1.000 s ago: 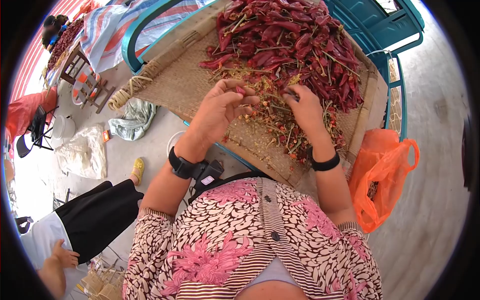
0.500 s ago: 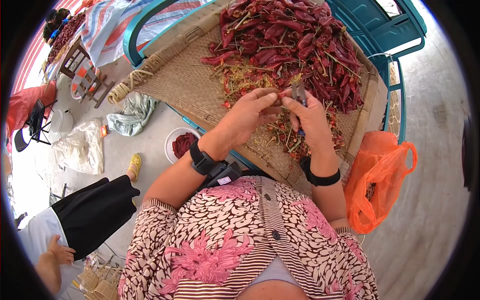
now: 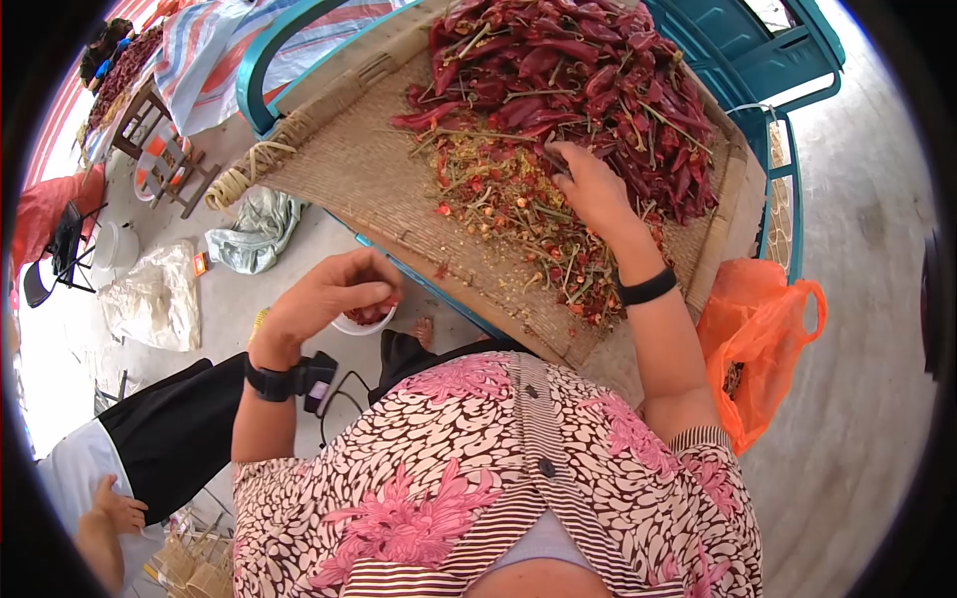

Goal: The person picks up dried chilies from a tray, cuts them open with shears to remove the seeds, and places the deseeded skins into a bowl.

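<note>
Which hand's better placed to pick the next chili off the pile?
Right, probably: right hand touches the chili pile on the woven tray; left hand is off it, over the white bowl.

left hand (image 3: 324, 294) is covering most of the white bowl (image 3: 351, 327) | right hand (image 3: 588, 184) is burying its fingertips in the dried chilies (image 3: 558, 70), hiding its grip | chilies are running off the top edge | co-worker's hand (image 3: 120, 508) is getting cropped lower left

Sunlit grey concrete floor (image 3: 867, 399); teal metal frame (image 3: 768, 50) top right; wooden stool (image 3: 159, 149) far left.
</note>
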Demonstrator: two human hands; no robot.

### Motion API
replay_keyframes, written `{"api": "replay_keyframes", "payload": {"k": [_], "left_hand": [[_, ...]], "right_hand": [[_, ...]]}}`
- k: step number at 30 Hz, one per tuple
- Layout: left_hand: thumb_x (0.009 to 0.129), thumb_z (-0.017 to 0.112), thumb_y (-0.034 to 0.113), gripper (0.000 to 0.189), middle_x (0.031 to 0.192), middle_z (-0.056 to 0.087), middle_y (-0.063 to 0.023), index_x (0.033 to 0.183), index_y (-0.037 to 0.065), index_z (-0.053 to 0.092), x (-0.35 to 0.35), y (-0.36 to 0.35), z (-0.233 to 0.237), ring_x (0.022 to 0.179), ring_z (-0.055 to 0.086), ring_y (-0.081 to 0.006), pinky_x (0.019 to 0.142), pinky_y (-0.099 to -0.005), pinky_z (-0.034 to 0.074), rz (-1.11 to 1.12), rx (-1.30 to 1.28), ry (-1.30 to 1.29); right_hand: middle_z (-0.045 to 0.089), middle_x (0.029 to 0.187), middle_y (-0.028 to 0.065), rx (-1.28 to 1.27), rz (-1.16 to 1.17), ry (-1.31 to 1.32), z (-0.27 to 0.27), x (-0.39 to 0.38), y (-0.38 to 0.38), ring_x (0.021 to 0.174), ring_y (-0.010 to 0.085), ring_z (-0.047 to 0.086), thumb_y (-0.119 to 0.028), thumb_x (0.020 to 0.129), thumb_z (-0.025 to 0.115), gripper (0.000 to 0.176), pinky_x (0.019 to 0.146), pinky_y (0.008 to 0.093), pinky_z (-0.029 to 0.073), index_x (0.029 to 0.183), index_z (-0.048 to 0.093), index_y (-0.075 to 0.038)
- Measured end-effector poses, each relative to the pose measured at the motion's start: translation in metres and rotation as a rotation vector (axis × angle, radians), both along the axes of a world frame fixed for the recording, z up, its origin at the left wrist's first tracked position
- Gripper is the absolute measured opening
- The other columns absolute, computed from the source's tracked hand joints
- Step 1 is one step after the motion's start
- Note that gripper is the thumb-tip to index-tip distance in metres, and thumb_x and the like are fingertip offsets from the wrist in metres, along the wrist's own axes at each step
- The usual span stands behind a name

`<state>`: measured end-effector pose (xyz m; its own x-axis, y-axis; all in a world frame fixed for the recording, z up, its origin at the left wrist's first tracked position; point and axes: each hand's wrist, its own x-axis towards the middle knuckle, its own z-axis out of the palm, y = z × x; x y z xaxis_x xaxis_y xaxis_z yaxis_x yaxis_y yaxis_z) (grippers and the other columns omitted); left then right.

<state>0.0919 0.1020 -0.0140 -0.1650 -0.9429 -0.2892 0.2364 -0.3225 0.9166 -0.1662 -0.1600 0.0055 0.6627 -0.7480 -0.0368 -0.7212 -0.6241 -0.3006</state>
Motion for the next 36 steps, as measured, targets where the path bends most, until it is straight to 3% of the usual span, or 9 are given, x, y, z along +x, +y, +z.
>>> {"api": "replay_keyframes", "payload": {"k": [3,5,11,14,15,18,22,25,36], "left_hand": [[0.093,0.058,0.015,0.015,0.097,0.063,-0.0053,0.102,0.002,0.058,0.025,0.021,-0.055,0.083,0.060,-0.0112,0.072,-0.0245,0.048,0.109,0.205,-0.114],[0.095,0.057,0.016,0.017,0.101,0.062,-0.0069,0.103,0.001,0.057,0.021,0.029,-0.072,0.088,0.062,-0.0138,0.077,-0.0266,0.051,0.287,0.249,0.104],[0.099,0.048,0.011,0.030,0.113,0.059,-0.0144,0.122,-0.007,0.052,-0.008,0.030,-0.049,0.106,0.062,-0.0216,0.092,-0.0298,0.052,0.508,0.167,0.492],[0.097,0.050,0.006,0.034,0.119,0.058,-0.0162,0.128,-0.007,0.049,-0.010,0.032,-0.022,0.112,0.059,-0.0217,0.096,-0.0290,0.049,0.452,0.086,0.520],[0.096,0.051,0.005,0.034,0.120,0.058,-0.0162,0.127,-0.007,0.049,-0.012,0.033,-0.016,0.113,0.059,-0.0227,0.097,-0.0293,0.048,0.432,0.056,0.475],[0.094,0.056,0.004,0.035,0.119,0.059,-0.0153,0.127,-0.005,0.050,-0.023,0.029,0.004,0.111,0.061,-0.0226,0.097,-0.0292,0.049,0.402,0.053,0.324],[0.093,0.059,0.007,0.036,0.112,0.063,-0.0117,0.127,-0.003,0.052,-0.044,0.010,0.015,0.104,0.064,-0.0196,0.090,-0.0281,0.052,0.420,-0.053,0.229],[0.093,0.061,0.009,0.033,0.105,0.065,-0.0081,0.124,-0.002,0.054,-0.053,0.000,0.014,0.093,0.065,-0.0142,0.080,-0.0256,0.054,0.380,-0.144,0.154],[0.089,0.067,0.011,0.036,0.094,0.064,-0.0025,0.122,0.002,0.055,-0.077,-0.035,0.014,0.082,0.061,-0.0090,0.073,-0.0223,0.050,0.515,-0.229,0.257]], "right_hand": [[0.064,0.110,0.0115,-0.050,-0.016,0.051,0.010,-0.001,0.006,0.102,0.0342,0.060,-0.018,0.086,0.059,0.032,0.081,0.0469,0.048,0.118,0.056,-0.014],[0.065,0.104,0.0115,-0.077,-0.021,0.084,0.007,-0.009,0.007,0.098,0.0344,0.062,-0.018,0.085,0.060,0.030,0.078,0.0477,0.048,0.115,0.057,-0.015],[0.066,0.103,0.0113,-0.100,-0.179,0.413,0.026,-0.021,0.015,0.095,0.0343,0.063,-0.018,0.087,0.059,0.026,0.075,0.0469,0.048,0.113,0.060,-0.017],[0.067,0.101,0.0107,-0.093,-0.207,0.295,0.038,-0.018,0.025,0.092,0.0345,0.063,-0.018,0.089,0.058,0.024,0.075,0.0458,0.048,0.113,0.060,-0.016],[0.067,0.094,0.0101,-0.105,-0.178,0.122,0.040,-0.011,0.035,0.085,0.0264,0.065,-0.018,0.089,0.060,0.021,0.073,0.0378,0.048,0.110,0.062,-0.012],[0.064,0.088,0.0088,0.387,-0.057,-0.438,0.052,0.018,0.080,0.079,0.0153,0.061,-0.017,0.087,0.064,0.022,0.070,0.0294,0.046,0.106,0.063,-0.006],[0.061,0.081,0.0000,0.492,0.233,-0.334,0.070,0.042,0.128,0.072,0.0082,0.053,-0.016,0.085,0.068,0.021,0.065,0.0252,0.044,0.102,0.064,-0.005],[0.060,0.079,-0.0032,0.475,0.139,-0.338,0.068,0.053,0.139,0.070,0.0061,0.051,-0.015,0.086,0.067,0.017,0.063,0.0229,0.043,0.100,0.064,-0.005],[0.060,0.076,-0.0005,1.163,-0.342,-0.863,0.042,0.044,0.130,0.047,0.0007,0.042,-0.014,0.093,0.060,0.013,0.041,0.0181,0.032,0.100,0.059,-0.003]]}}
